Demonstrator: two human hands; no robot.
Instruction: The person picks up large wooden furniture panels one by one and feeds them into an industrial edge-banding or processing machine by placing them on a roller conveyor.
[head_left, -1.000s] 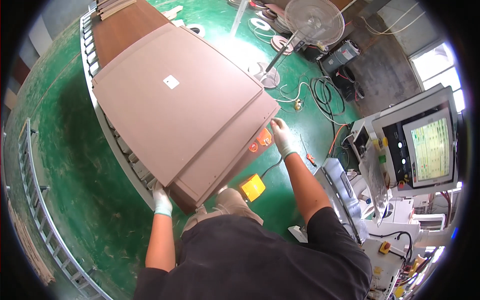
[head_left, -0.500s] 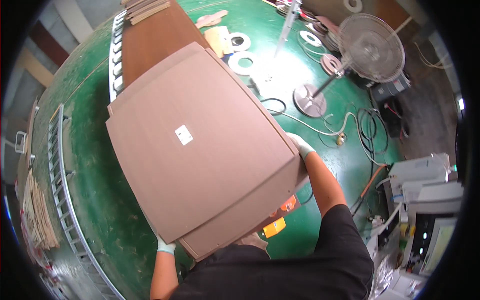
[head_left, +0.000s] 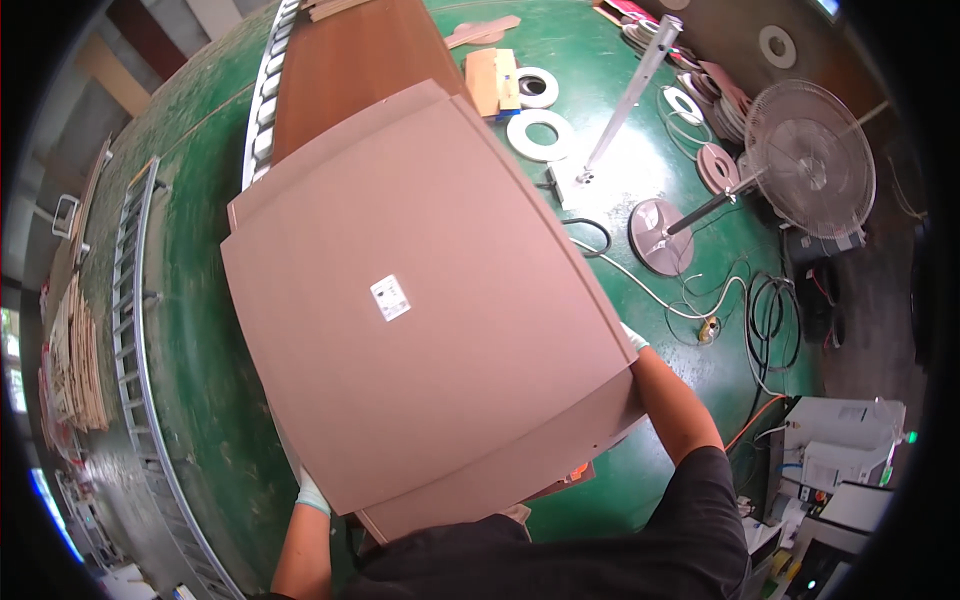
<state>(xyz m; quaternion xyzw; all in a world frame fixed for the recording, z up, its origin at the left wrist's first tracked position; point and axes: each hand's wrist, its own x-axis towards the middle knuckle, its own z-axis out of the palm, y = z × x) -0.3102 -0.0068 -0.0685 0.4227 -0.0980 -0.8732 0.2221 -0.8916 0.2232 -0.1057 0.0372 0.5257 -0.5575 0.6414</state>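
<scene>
A stack of flat brown boards [head_left: 440, 400] fills the middle of the view, close to my body and tilted a little. The top board bears a small white label [head_left: 390, 298], and the lower boards stick out at the near edge and far left corner. My left hand [head_left: 312, 492], in a white glove, grips the near left edge; its fingers are partly under the boards. On the right edge is my right hand [head_left: 634, 340], gloved too, with most of its fingers hidden behind the boards.
Beyond the boards lies a long brown panel stack [head_left: 360, 70] beside a roller conveyor rail [head_left: 262, 100]. A second roller track [head_left: 135, 330] runs along the left. To the right stand a pedestal fan [head_left: 810, 155], coiled cables [head_left: 772, 320] and a grey machine [head_left: 840, 440]. Edging rolls [head_left: 540, 135] lie on the floor.
The surroundings have shifted right and slightly down in view. The boards now look nearer and hide more of the orange things by the near edge. Both hands keep their hold.
</scene>
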